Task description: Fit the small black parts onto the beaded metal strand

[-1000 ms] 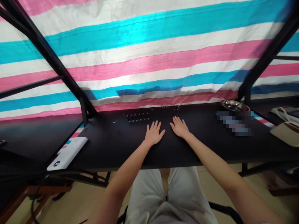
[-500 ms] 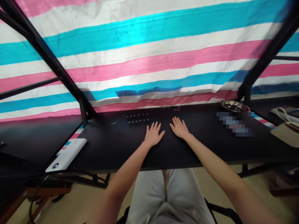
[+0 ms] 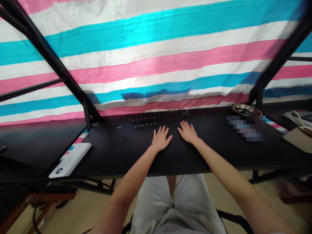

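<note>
Since earlier frame: view shifted slightly; left hand [image 3: 161, 139] and right hand [image 3: 188, 133] unmoved. Both flat on desk [image 3: 175, 159], fingers spread, holding nothing. Small dark pieces [image 3: 142, 122] near frame centre, upper left of left hand. Advice: palms relaxed, fingertips clear of pieces.

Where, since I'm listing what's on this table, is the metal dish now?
In the head view, the metal dish sits at the back edge of the black table, right of the right hand, near the frame post and behind the pixelated patch.
</note>
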Demonstrator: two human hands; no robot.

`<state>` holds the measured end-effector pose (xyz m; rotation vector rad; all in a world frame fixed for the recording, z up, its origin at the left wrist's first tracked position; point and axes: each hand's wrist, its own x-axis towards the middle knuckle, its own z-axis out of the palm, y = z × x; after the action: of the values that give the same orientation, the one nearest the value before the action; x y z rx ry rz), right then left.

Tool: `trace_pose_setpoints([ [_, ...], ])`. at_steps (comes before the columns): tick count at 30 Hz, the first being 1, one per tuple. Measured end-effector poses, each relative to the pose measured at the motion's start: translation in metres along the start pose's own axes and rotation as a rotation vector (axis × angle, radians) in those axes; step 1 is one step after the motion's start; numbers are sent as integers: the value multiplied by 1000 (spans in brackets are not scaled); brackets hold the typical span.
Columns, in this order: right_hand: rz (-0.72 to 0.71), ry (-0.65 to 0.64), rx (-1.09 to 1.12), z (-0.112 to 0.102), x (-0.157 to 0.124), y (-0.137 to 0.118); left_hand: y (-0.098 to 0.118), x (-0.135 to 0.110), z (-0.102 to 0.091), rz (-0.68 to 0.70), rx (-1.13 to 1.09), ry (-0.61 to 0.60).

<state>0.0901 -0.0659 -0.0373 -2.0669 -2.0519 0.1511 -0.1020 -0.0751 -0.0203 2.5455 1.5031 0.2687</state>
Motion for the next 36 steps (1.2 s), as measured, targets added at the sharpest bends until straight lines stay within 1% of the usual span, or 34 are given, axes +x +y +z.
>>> trace_pose_setpoints([
  [3, -3, 30, 45, 0, -1, 0, -1, 0, 1, 13, -83, 52],
  [6, -43, 91, 174, 1, 1, 3, -2, 2, -1, -13, -282, 174],
  [8, -95, 139, 339, 3, 5, 5, -2, 4, -5, -107, -520, 294],
  [11, -156, 186, 682, 8, 17, 0, -6, 7, -15, -310, -994, 436],
  [13, -190, 181, 882, 11, 27, -12, -10, 9, -23, -404, -1281, 509],
  [15, -219, 168, 963, 16, 37, -29, -16, 9, -30, -468, -1492, 590],
  [17, -250, 152, 949, 20, 47, -48, -21, 10, -35, -534, -1653, 652],
  [19, -249, 145, 878, 22, 57, -66, -25, 10, -38, -604, -1779, 684],
  [23, -151, 131, 698, 24, 74, -92, -28, 11, -40, -696, -1918, 693],
  [27, -122, 122, 561, 23, 81, -104, -27, 11, -39, -687, -1942, 673],
  [32, -133, 137, 527, 22, 80, -106, -25, 10, -40, -631, -1911, 651],
  [34, -166, 141, 535, 21, 76, -104, -24, 10, -41, -596, -1883, 615],
  [36, -228, 142, 572, 20, 66, -98, -23, 9, -40, -557, -1800, 572],
])
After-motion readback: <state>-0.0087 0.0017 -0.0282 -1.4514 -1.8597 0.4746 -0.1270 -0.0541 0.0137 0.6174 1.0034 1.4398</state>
